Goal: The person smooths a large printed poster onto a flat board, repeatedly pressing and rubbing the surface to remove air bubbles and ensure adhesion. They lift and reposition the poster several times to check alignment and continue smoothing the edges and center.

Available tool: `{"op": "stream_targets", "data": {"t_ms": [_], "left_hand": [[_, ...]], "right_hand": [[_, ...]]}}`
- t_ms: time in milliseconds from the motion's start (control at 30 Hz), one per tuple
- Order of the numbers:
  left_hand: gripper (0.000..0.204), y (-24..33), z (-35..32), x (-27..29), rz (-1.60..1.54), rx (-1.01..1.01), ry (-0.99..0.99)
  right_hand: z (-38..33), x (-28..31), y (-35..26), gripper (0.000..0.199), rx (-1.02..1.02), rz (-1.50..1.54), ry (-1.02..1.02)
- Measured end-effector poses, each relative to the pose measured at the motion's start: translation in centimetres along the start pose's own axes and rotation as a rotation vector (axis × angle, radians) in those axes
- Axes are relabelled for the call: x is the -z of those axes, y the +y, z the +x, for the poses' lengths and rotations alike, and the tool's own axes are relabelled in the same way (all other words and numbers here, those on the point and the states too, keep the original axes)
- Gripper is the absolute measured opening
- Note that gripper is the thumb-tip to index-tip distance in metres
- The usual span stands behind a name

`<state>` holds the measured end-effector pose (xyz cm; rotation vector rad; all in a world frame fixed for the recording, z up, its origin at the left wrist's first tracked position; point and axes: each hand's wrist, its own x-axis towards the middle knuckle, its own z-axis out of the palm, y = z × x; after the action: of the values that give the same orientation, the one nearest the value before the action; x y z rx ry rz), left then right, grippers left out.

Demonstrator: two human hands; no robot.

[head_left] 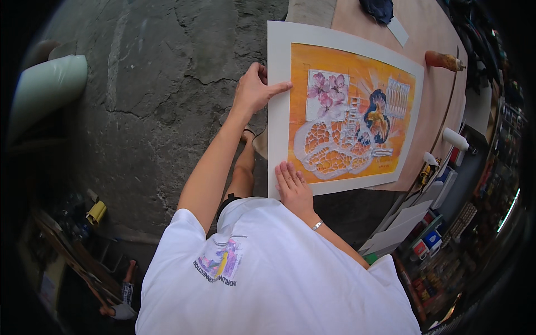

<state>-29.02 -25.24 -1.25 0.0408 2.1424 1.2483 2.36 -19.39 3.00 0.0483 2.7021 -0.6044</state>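
One large print (340, 111) is lying across the near edge of a wooden table (432, 33), its white border framing an orange picture with two pink flowers, a dark flower and a white netted shape. It is sitting at about one o'clock from the middle of the view. Two hands are working on it. The left hand (255, 89) is gripping the sheet's left edge at about eleven o'clock, thumb lying on top of the white border and fingers curling under it. The right hand (293, 187) is pressing flat on the lower left corner of the border, fingers stretched out and not closing on anything; one silver bracelet (317, 225) is circling its wrist.

On the table, one dark cloth (377, 10) is lying at twelve o'clock, one white slip of paper (398, 30) just beside it, and one brown bottle-shaped object (444, 60) at two o'clock. One white roll (456, 139) is showing at three o'clock. Cracked concrete floor (151, 84) is filling nine to eleven o'clock. The person's white shirt (279, 279) is blocking the lower view.
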Motion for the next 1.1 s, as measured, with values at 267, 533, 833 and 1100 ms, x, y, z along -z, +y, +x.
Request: {"op": "stream_targets", "data": {"t_ms": [267,533,833,1100], "left_hand": [[0.082,0.9,9.6,1.0,-0.084,-0.051,0.044],[0.096,0.6,7.0,0.5,-0.084,-0.024,0.021],[0.109,-5.4,-10.9,-4.5,0.1,0.05,0.055],[0.102,-10.5,-23.9,-7.9,0.469,-0.012,0.283]], "right_hand": [[-2.5,-2.7,-1.9,0.066,-0.096,-0.161,0.03],[3.0,0.3,-2.4,0.067,-0.185,0.127,0.095],[-3.2,-0.6,-2.5,0.038,-0.144,0.347,0.338],[-7.4,-5.5,-2.7,0.038,-1.046,1.362,0.36]]}}
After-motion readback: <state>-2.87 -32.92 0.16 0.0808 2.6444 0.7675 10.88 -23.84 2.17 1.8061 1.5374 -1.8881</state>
